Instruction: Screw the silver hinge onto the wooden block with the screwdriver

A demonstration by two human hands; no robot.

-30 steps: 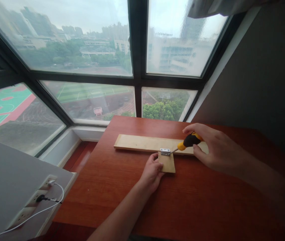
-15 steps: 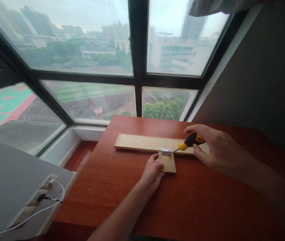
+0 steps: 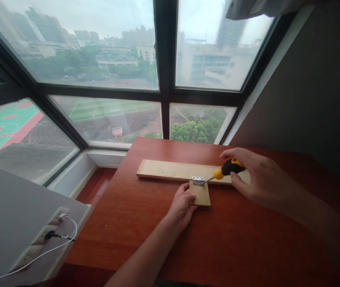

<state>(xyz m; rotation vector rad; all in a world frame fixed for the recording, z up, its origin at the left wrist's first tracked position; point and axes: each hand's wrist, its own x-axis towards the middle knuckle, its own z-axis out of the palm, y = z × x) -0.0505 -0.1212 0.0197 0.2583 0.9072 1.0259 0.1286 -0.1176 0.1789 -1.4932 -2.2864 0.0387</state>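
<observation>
Your right hand (image 3: 258,177) reaches in from the right, forearm crossing the table, with its fingers curled closed around the yellow and black handle of a screwdriver (image 3: 225,170). The tool slants down to the left, and its thin metal shaft meets a small silver hinge (image 3: 198,180). Your left hand (image 3: 182,204) comes up from the bottom edge of the view, forearm angled toward the centre; its fingers are loosely bent and press against the left edge of a small wooden block (image 3: 200,193), steadying it rather than gripping around it. The hinge sits across the seam where that small block butts against the near edge of a long pale plank (image 3: 170,170), which lies flat and runs left to right. Both pieces of wood are light, unfinished timber and rest on a reddish-brown wooden table (image 3: 146,235), toward its far side near the window (image 3: 107,59). Beyond the glass lie sports courts, trees and city buildings. At the lower left, a white wall outlet (image 3: 46,235) has a white cable (image 3: 68,239) and a dark plug in its sockets; the cable trails off the bottom left corner.
</observation>
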